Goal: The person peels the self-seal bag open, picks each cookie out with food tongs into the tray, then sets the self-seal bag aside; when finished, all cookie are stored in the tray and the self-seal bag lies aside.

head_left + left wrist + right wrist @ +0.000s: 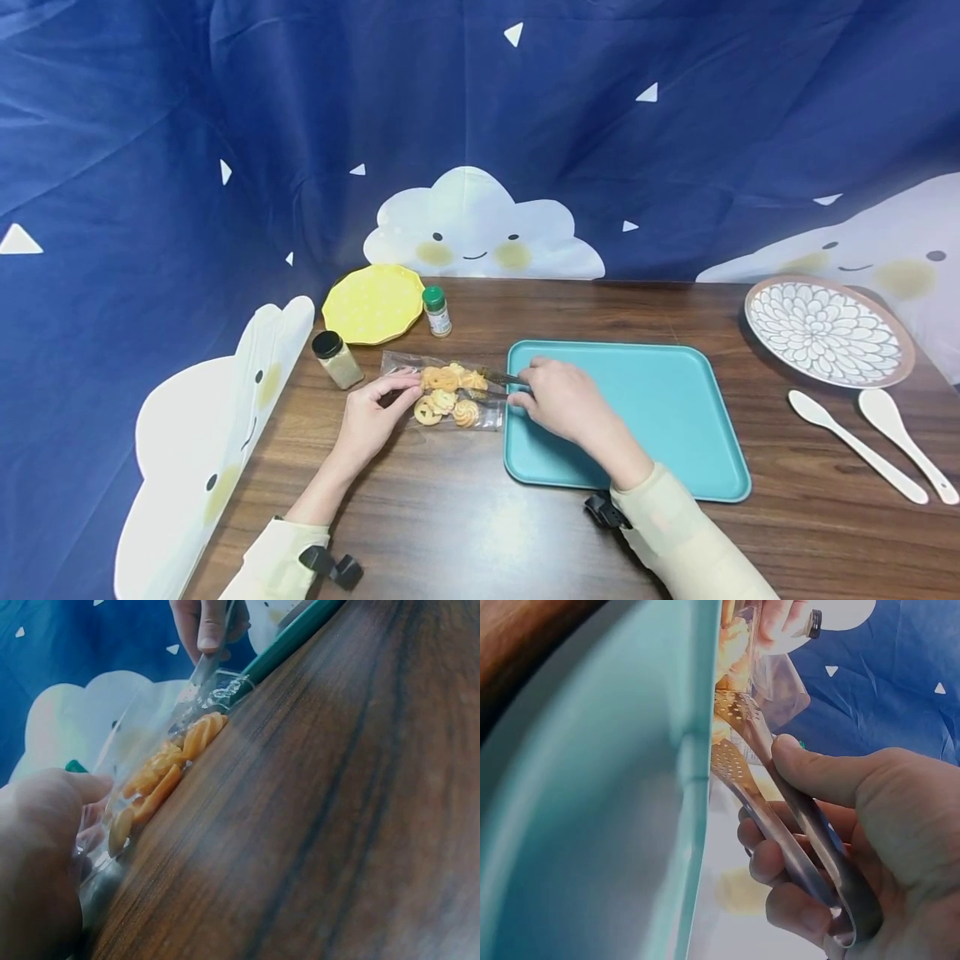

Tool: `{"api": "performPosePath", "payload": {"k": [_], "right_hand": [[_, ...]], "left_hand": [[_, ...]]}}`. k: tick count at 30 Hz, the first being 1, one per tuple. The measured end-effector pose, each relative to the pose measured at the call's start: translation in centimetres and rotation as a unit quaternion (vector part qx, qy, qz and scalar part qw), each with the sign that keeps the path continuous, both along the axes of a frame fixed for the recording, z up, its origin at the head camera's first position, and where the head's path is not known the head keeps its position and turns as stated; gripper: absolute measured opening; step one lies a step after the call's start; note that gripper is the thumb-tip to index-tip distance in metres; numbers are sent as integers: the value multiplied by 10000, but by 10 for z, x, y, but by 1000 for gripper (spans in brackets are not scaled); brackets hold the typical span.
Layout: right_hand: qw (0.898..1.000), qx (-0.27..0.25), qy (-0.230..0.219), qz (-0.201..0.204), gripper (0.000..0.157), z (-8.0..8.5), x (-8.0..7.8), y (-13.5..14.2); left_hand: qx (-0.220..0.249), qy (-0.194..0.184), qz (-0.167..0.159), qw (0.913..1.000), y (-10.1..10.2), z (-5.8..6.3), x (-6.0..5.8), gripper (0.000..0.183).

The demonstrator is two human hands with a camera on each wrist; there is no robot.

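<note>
A clear plastic bag (397, 361) of several golden cookies (441, 402) lies on the table, its right end by the tray's edge. My left hand (371, 417) pinches the bag's left part between thumb and fingers. With my right hand (566, 402) I hold metal tongs (804, 814), thumb on one arm and fingers curled round the other. The perforated tong tips (739, 711) stand apart and reach left to the cookies at the bag's right end. Whether they touch a cookie, I cannot tell.
Under my right hand lies a teal tray (645, 371). A yellow plate (373, 304), a green-capped jar (437, 312) and a black-capped jar (337, 360) stand behind the bag. At right are a flower-patterned plate (825, 333) and two white spoons (862, 450) (907, 442).
</note>
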State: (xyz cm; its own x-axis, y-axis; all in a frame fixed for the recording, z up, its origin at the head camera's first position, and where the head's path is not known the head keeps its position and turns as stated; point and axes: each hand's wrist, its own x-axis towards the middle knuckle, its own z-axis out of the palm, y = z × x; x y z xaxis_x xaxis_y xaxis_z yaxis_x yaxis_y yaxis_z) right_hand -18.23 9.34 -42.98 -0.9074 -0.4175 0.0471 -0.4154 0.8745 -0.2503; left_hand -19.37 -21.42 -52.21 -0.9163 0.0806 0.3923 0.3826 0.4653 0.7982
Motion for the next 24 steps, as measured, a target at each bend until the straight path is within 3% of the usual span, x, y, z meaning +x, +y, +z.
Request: {"api": "performPosePath", "payload": {"k": [8,15,24], "right_hand": [[9997,-83,3,227,25,3,1,6],[9985,-130,261,454,28,7,5,16],[9993,-177,277,202,37,25,19,64]], "left_hand": [[-56,-58,14,10000,0,0,-1,17],[12,-54,-4,10000,-1,0,0,18],[83,-132,-59,9999,-1,3,1,17]]}}
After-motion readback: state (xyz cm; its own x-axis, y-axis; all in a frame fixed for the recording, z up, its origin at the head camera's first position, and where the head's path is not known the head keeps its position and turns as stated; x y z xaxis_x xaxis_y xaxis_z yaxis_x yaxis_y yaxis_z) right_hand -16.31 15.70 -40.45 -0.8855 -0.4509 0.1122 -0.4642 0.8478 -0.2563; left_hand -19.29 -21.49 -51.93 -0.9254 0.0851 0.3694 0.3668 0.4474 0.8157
